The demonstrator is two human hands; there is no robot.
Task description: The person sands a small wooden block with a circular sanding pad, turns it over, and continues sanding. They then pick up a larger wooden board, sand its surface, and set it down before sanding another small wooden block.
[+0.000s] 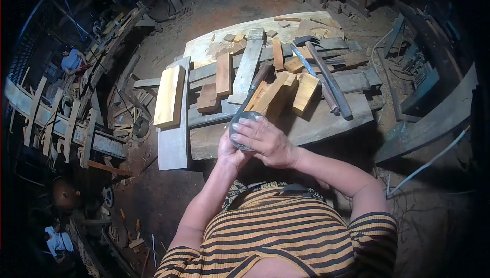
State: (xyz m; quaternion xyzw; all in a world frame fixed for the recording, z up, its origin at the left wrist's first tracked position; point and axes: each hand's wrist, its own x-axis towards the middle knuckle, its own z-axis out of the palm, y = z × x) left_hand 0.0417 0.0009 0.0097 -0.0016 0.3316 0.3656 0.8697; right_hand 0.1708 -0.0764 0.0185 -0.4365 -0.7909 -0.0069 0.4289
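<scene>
Both hands meet at the near edge of the workbench around a dark round disc (241, 128). My left hand (228, 150) closes on the disc's lower left side, its fingers mostly hidden. Across the disc's face lie the bent fingers of my right hand (266, 142), gripping it. Just beyond, a tool with a dark wooden handle (261, 76) has its metal shaft reaching the disc's upper edge; whether a hand touches it is hidden. Cut yellowish blocks (306, 94) stand right of the tool.
The bench (337, 117) holds a pale block (169, 97), reddish blocks (223, 74), a grey board (249, 66), a hammer (331, 80) and a saw-like blade (304, 60). Planks and timber surround it. Two people (73, 59) (58, 241) are far off at left.
</scene>
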